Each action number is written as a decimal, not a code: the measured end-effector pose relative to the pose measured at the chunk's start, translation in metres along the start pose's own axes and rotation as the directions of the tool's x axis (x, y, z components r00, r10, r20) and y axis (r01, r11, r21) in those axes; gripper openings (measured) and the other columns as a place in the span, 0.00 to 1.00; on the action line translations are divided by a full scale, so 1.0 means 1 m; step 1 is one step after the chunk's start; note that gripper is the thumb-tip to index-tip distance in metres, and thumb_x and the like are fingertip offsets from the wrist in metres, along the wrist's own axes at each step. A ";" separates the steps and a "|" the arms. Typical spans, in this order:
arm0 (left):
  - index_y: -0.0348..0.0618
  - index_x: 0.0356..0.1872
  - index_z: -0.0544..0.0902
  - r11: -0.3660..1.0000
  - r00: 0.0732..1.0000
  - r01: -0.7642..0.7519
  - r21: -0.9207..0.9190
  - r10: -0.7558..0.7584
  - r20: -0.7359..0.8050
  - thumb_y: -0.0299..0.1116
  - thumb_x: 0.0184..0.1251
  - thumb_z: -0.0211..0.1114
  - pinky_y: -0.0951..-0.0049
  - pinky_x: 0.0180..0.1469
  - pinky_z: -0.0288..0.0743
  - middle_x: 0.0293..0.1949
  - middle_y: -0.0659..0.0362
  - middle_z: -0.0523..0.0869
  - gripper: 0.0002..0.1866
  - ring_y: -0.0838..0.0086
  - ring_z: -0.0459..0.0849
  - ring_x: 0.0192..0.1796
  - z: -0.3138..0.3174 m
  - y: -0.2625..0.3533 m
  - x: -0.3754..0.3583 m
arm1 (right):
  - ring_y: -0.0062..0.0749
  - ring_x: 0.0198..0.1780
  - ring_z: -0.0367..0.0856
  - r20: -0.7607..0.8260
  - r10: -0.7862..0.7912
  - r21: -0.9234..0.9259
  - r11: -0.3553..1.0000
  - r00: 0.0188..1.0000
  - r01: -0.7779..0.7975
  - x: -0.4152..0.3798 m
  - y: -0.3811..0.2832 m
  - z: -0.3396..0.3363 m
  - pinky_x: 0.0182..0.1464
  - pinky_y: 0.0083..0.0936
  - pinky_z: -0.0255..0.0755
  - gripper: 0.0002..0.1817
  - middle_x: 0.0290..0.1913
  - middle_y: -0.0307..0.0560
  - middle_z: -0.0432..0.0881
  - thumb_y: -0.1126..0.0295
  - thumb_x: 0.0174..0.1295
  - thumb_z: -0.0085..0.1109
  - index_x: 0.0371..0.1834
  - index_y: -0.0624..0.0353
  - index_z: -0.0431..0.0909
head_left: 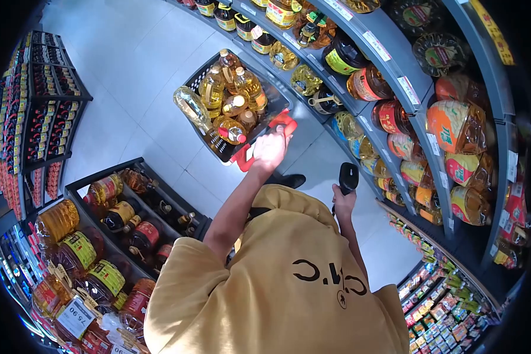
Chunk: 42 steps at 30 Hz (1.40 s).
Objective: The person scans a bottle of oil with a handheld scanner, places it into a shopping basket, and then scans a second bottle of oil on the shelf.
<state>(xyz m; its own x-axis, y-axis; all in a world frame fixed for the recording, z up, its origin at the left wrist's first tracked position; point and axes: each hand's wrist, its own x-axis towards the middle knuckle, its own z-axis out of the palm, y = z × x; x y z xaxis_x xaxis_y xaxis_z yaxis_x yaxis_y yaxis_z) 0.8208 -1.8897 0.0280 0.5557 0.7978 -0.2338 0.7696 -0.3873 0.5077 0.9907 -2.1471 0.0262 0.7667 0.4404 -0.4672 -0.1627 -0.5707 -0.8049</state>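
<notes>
My left hand (270,150) is closed around the red handle (284,123) of a dark shopping cart (189,88). Several bottles of golden cooking oil (211,88) fill the cart's basket, most upright; one clear bottle (192,109) leans at its side. Lower and to the right, my right hand (343,203) grips a black handheld device (348,177) that looks like a barcode scanner. Its head points away from me, and part of its grip is hidden by the fingers.
Shelves (389,65) of bottled oils and sauces curve along the right. Left of me stands a dark display rack (109,177) with large oil jugs. Farther left is a stacked bottle display (53,100). Pale floor tiles (130,53) run between them. Small packets (448,307) line the lower right.
</notes>
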 end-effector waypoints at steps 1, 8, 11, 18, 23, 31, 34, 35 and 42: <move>0.37 0.46 0.78 1.000 1.000 0.001 -0.006 -0.001 0.010 0.50 0.73 0.59 0.53 0.33 0.82 0.27 0.46 0.88 0.22 0.52 0.89 0.30 0.001 0.000 0.002 | 0.19 0.19 0.71 -0.005 0.001 0.007 1.000 1.000 -0.001 0.001 -0.002 0.003 0.21 0.21 0.66 0.13 0.22 0.37 0.74 0.69 0.59 0.70 0.36 0.63 0.73; 0.36 0.49 0.79 0.988 0.965 -0.125 0.091 0.142 -0.221 0.51 0.70 0.62 0.57 0.31 0.80 0.26 0.48 0.87 0.24 0.55 0.88 0.28 0.021 -0.012 -0.002 | 0.20 0.17 0.71 0.001 -0.012 -0.013 1.000 1.000 0.012 0.001 -0.012 0.015 0.21 0.21 0.66 0.12 0.18 0.36 0.73 0.68 0.59 0.69 0.31 0.63 0.76; 0.37 0.48 0.80 0.973 0.916 -0.171 0.153 0.214 -0.339 0.50 0.68 0.66 0.60 0.30 0.78 0.24 0.51 0.86 0.24 0.57 0.86 0.26 0.023 -0.013 -0.003 | 0.20 0.17 0.71 -0.011 -0.011 -0.002 1.000 1.000 0.011 0.000 -0.015 0.019 0.21 0.21 0.67 0.12 0.18 0.36 0.73 0.68 0.59 0.69 0.31 0.62 0.76; 0.37 0.46 0.81 0.955 0.840 -0.219 0.199 0.289 -0.460 0.48 0.65 0.69 0.63 0.27 0.74 0.21 0.55 0.84 0.22 0.61 0.82 0.21 0.027 -0.015 -0.003 | 0.19 0.17 0.71 -0.028 0.006 0.010 1.000 1.000 -0.006 -0.003 -0.011 0.019 0.21 0.21 0.66 0.11 0.18 0.36 0.73 0.69 0.59 0.69 0.31 0.62 0.76; 0.38 0.44 0.80 0.986 0.944 -0.150 0.070 0.164 -0.287 0.42 0.65 0.68 0.58 0.27 0.79 0.21 0.51 0.85 0.17 0.57 0.85 0.21 0.006 -0.003 -0.001 | 0.20 0.17 0.71 -0.031 -0.031 0.065 0.997 0.999 0.033 0.002 0.001 0.017 0.21 0.21 0.66 0.11 0.17 0.36 0.73 0.69 0.59 0.69 0.30 0.62 0.76; 0.42 0.54 0.80 0.998 0.999 0.045 0.051 -0.046 0.020 0.52 0.70 0.62 0.50 0.39 0.82 0.31 0.39 0.87 0.25 0.46 0.88 0.34 0.001 0.000 0.007 | 0.23 0.20 0.76 -0.106 -0.027 -0.028 0.999 0.994 0.024 0.000 0.012 0.016 0.24 0.27 0.69 0.14 0.19 0.39 0.78 0.63 0.57 0.73 0.29 0.61 0.77; 0.40 0.49 0.82 0.993 0.977 -0.101 0.053 0.109 -0.181 0.51 0.68 0.66 0.50 0.31 0.77 0.23 0.45 0.84 0.23 0.49 0.84 0.26 0.003 -0.004 -0.001 | 0.24 0.22 0.77 -0.116 -0.092 -0.090 0.993 0.989 0.082 0.002 0.015 0.017 0.26 0.28 0.71 0.17 0.21 0.40 0.78 0.62 0.55 0.74 0.35 0.62 0.77; 0.41 0.45 0.82 0.971 0.938 -0.156 0.179 0.202 -0.281 0.51 0.67 0.67 0.52 0.28 0.76 0.20 0.49 0.80 0.21 0.52 0.82 0.23 0.012 -0.009 -0.003 | 0.26 0.26 0.79 -0.107 -0.141 -0.076 0.988 0.984 0.134 0.003 0.018 0.016 0.31 0.30 0.74 0.18 0.26 0.42 0.81 0.62 0.55 0.73 0.40 0.63 0.78; 0.45 0.28 0.76 0.826 0.718 -0.270 0.495 0.515 -0.467 0.51 0.64 0.70 0.60 0.23 0.71 0.17 0.57 0.72 0.20 0.62 0.76 0.19 0.025 -0.022 0.001 | 0.36 0.43 0.84 -0.082 -0.130 -0.064 0.990 0.988 0.125 0.004 0.007 0.013 0.51 0.34 0.76 0.25 0.41 0.50 0.86 0.61 0.54 0.74 0.51 0.64 0.78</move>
<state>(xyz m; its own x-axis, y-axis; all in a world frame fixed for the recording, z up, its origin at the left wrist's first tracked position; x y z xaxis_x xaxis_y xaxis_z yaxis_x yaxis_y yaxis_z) 0.8122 -1.8918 -0.0041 0.6488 0.5894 0.4813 0.6412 -0.7641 0.0715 0.9851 -2.1404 0.0137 0.8296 0.4528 -0.3268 -0.0253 -0.5541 -0.8320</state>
